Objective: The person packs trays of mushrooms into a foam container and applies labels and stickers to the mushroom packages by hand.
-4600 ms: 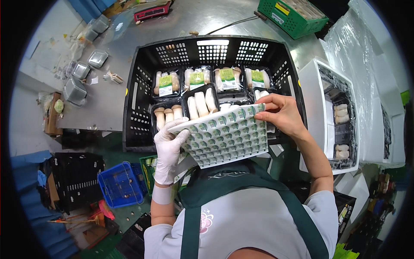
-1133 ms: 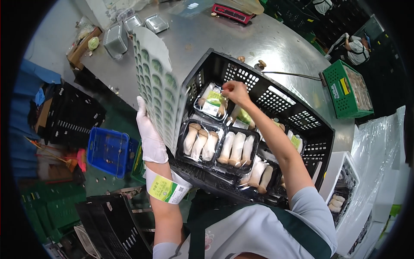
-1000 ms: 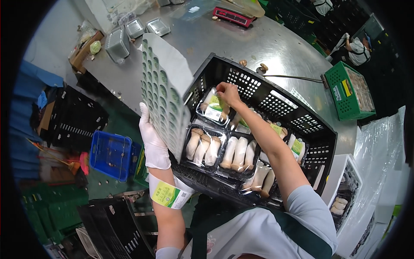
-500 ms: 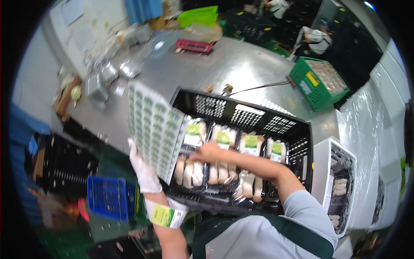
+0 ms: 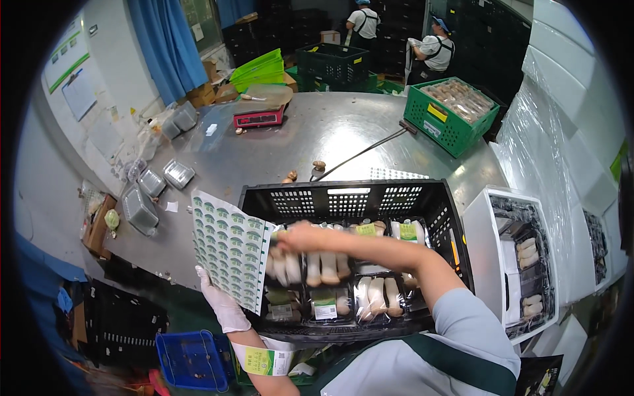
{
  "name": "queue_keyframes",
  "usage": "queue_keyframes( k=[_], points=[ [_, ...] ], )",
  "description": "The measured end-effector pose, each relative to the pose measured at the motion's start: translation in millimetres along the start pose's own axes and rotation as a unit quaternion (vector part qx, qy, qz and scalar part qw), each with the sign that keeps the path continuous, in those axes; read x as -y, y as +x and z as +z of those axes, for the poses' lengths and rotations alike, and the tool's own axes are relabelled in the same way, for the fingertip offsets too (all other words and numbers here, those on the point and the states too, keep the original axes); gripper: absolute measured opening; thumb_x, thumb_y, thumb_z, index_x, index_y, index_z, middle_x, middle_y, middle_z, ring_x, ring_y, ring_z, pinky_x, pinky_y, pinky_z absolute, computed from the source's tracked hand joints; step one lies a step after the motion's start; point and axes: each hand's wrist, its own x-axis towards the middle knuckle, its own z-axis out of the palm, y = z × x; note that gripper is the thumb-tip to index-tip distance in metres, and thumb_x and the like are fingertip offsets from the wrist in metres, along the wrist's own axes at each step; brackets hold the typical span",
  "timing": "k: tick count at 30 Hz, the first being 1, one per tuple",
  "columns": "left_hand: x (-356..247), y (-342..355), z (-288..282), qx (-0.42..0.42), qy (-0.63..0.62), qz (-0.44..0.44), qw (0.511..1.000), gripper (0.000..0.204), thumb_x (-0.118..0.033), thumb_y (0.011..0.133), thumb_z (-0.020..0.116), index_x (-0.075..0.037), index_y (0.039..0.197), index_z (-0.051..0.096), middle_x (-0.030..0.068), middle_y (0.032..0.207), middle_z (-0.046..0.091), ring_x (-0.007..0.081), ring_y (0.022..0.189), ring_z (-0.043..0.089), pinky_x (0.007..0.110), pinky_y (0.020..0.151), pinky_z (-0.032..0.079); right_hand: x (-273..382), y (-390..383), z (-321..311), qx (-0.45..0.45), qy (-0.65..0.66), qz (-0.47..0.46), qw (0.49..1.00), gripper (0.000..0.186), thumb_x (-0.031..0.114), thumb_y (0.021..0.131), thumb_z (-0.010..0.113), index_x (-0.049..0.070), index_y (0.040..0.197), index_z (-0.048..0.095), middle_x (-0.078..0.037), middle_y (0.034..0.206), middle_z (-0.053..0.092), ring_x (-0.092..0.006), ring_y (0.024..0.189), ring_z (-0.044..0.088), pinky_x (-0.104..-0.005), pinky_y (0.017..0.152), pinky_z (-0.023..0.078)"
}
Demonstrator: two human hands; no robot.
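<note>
My left hand (image 5: 224, 307), in a white glove, grips the lower left edge of a white sheet (image 5: 228, 251) covered with rows of green stickers. A strip with yellow-green and white labels (image 5: 267, 361) lies across my left forearm. My bare right hand (image 5: 297, 237) is beside the sheet's right edge, over the left part of a black crate (image 5: 290, 195); motion smears its fingers, and whether they hold anything cannot be made out. Under it and beside it lie black trays of thick white mushrooms (image 5: 378, 296) in clear wrap. Several trays bear green-and-white labels (image 5: 324, 309).
A green crate (image 5: 422, 119) of packed goods stands at the back right of the metal table (image 5: 297, 145). A red scale (image 5: 259, 119), clear plastic boxes (image 5: 140, 206) and a thin rod (image 5: 360, 155) are on it. A white foam box (image 5: 485, 257) stands right. Two people work far back.
My right hand has moved left toward the sheet's edge. The head view has shifted, with more of the back of the room showing. My left hand keeps its grip on the sheet.
</note>
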Motion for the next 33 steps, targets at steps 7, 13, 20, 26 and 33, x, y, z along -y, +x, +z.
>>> queue_keyframes(
  k=[7,13,20,26,33],
  points=[
    [-4,-9,6,-0.02,0.044,0.016,0.999,0.054,-0.044,0.094,0.037,-0.003,0.13,0.042,0.0115,0.125,0.051,0.0259,0.107,0.054,0.038,0.09,0.044,-45,-25,-65,-0.115,-0.115,0.058,0.985,0.026,0.024,0.08,0.06,-0.001,0.083,0.054,-0.015,0.081,0.058,-0.0313,0.085,0.056,-0.0422,0.07,0.049],
    [5,-7,20,-0.02,0.06,-0.005,0.998,0.05,-0.04,0.096,0.034,-0.002,0.129,0.042,0.0119,0.124,0.052,0.025,0.107,0.054,0.037,0.091,0.044,-75,-208,-73,0.33,-0.096,0.272,0.899,0.032,0.018,0.066,0.067,0.004,0.095,0.062,-0.016,0.084,0.065,-0.0322,0.08,0.064,-0.0383,0.072,0.051],
    [5,-13,26,0.019,0.051,-0.03,0.998,0.049,-0.038,0.097,0.032,-0.002,0.13,0.041,0.0121,0.127,0.049,0.026,0.111,0.051,0.038,0.093,0.043,-61,-279,-49,0.293,-0.05,0.311,0.903,0.036,0.025,0.079,0.058,0.004,0.108,0.053,-0.019,0.08,0.063,-0.0344,0.079,0.062,-0.042,0.067,0.05],
    [5,3,-3,0.037,0.098,-0.029,0.994,0.052,-0.041,0.095,0.036,-0.005,0.133,0.037,0.0105,0.132,0.045,0.0266,0.115,0.048,0.04,0.096,0.039,-72,-282,-50,0.272,-0.162,0.161,0.935,0.024,0.014,0.08,0.048,0.004,0.102,0.054,-0.014,0.066,0.062,-0.0319,0.061,0.063,-0.0435,0.055,0.049],
    [4,5,-3,-0.002,0.12,-0.025,0.992,0.053,-0.042,0.095,0.036,-0.003,0.131,0.04,0.0114,0.129,0.047,0.026,0.113,0.05,0.04,0.094,0.041,-86,-238,-127,0.137,-0.258,0.153,0.944,0.016,0.012,0.079,0.05,0.006,0.093,0.055,-0.013,0.074,0.062,-0.0307,0.066,0.061,-0.0413,0.055,0.049]
  ],
)
